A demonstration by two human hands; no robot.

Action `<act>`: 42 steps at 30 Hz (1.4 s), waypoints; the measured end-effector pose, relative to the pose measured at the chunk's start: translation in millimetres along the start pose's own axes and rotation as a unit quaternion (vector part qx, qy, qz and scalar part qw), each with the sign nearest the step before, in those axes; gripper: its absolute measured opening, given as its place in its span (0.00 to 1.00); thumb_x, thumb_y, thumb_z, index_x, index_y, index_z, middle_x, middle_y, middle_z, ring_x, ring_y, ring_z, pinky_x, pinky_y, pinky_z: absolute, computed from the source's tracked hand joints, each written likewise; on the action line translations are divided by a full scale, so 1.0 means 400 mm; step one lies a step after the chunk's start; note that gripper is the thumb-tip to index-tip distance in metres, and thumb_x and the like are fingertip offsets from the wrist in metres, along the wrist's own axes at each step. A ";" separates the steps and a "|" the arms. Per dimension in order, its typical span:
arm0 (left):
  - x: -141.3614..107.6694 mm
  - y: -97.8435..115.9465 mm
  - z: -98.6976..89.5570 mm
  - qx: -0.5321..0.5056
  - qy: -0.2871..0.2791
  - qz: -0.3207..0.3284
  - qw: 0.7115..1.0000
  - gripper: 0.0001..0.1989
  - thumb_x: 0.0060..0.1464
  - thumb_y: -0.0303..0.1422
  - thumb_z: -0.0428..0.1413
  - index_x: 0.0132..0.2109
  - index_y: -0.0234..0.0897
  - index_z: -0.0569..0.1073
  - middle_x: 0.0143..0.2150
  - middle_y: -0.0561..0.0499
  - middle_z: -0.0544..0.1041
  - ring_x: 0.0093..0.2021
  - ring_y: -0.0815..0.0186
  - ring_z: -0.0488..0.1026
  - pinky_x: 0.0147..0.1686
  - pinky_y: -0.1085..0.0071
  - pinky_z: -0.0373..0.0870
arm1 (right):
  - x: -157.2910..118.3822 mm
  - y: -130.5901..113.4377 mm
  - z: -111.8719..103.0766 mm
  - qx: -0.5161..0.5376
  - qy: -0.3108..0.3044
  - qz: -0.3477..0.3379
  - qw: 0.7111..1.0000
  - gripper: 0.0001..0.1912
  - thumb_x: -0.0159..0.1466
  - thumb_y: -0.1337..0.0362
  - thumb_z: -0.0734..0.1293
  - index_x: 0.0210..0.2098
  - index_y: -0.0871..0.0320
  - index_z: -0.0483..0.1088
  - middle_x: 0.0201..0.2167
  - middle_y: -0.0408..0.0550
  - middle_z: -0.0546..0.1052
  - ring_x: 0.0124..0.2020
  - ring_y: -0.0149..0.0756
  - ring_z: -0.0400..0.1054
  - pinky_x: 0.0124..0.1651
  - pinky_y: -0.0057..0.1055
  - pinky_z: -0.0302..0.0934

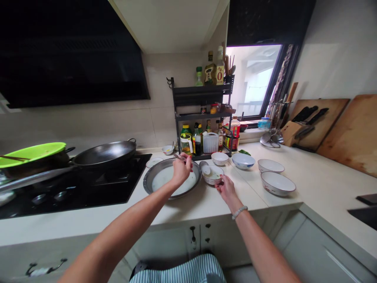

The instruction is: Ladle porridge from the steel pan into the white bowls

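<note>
My left hand (pixel 182 171) is closed round the handle of a metal ladle (pixel 203 164), above a wide metal basin (pixel 146 181) of whitish liquid. The ladle's head is at the left rim of a small white bowl (pixel 212 182), which has pale liquid and green bits in it. My right hand (pixel 226 189) grips the right side of this bowl, fingers at its rim and side. A bracelet is on my right wrist. Just behind stand another white bowl (pixel 219 158) and a blue-patterned bowl (pixel 243 160).
Two more white bowls (pixel 278 183) stand to the right. On the left, a wok (pixel 105 153) and a pot with a green colander (pixel 44 151) sit on the black stove (pixel 97 192). Behind are a bottle rack (pixel 200 91), a knife block (pixel 291 133) and cutting boards (pixel 350 133).
</note>
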State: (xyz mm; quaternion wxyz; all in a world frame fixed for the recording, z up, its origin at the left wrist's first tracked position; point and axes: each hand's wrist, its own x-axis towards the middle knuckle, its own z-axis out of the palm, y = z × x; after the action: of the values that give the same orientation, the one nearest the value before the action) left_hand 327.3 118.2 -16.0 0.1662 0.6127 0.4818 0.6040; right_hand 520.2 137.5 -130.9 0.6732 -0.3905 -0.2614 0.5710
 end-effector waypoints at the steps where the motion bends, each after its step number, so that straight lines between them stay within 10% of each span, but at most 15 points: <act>1: -0.013 0.004 0.006 0.023 -0.023 0.038 0.999 0.10 0.60 0.36 0.50 0.31 0.39 0.66 0.18 0.56 0.70 0.16 0.70 0.68 0.18 0.77 0.61 | -0.001 0.000 0.000 -0.001 0.000 0.001 1.000 0.16 0.48 0.57 0.71 0.30 0.54 0.62 0.17 0.37 0.69 0.14 0.28 0.62 0.14 0.21 0.50; 8: -0.079 -0.007 0.013 0.077 -0.133 0.201 0.967 0.08 0.58 0.34 0.52 0.30 0.39 0.69 0.25 0.53 0.74 0.25 0.70 0.71 0.28 0.76 0.66 | -0.002 -0.001 0.000 -0.002 -0.001 0.002 1.000 0.17 0.48 0.57 0.71 0.33 0.54 0.63 0.18 0.38 0.70 0.14 0.29 0.62 0.14 0.21 0.48; 14: -0.054 -0.013 -0.005 -0.091 -0.026 -0.031 0.995 0.08 0.57 0.36 0.55 0.32 0.39 0.68 0.19 0.56 0.72 0.18 0.68 0.71 0.21 0.75 0.67 | -0.002 -0.005 0.001 -0.007 0.001 0.003 1.000 0.15 0.49 0.57 0.71 0.31 0.54 0.62 0.17 0.37 0.68 0.13 0.28 0.62 0.14 0.21 0.49; 19: -0.022 -0.022 -0.079 -0.232 0.105 -0.195 0.947 0.08 0.52 0.31 0.59 0.30 0.36 0.66 0.20 0.56 0.72 0.20 0.68 0.74 0.24 0.73 0.73 | -0.003 -0.007 0.002 -0.008 0.001 0.001 1.000 0.15 0.48 0.58 0.70 0.31 0.54 0.62 0.17 0.37 0.68 0.13 0.28 0.62 0.14 0.21 0.49; 30: -0.054 -0.090 -0.271 -0.152 0.133 -0.194 0.960 0.06 0.51 0.32 0.56 0.30 0.34 0.70 0.21 0.51 0.75 0.21 0.63 0.77 0.24 0.69 0.77 | 0.003 -0.006 -0.003 -0.014 0.001 0.005 1.000 0.13 0.50 0.60 0.69 0.32 0.54 0.62 0.17 0.37 0.68 0.14 0.30 0.63 0.14 0.21 0.50; 42: -0.103 -0.088 -0.314 -0.046 0.044 -0.187 0.980 0.04 0.53 0.29 0.57 0.30 0.35 0.73 0.21 0.46 0.78 0.22 0.60 0.79 0.25 0.70 0.76 | 0.005 -0.001 -0.006 -0.017 -0.009 -0.001 1.000 0.14 0.50 0.59 0.70 0.32 0.54 0.62 0.18 0.38 0.68 0.14 0.29 0.63 0.14 0.21 0.51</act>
State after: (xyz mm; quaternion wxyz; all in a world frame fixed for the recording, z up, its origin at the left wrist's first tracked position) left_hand 208.3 55.0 -40.4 0.2831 0.4765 0.5661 0.6102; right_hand 522.7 138.8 -132.1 0.6647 -0.3964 -0.2769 0.5695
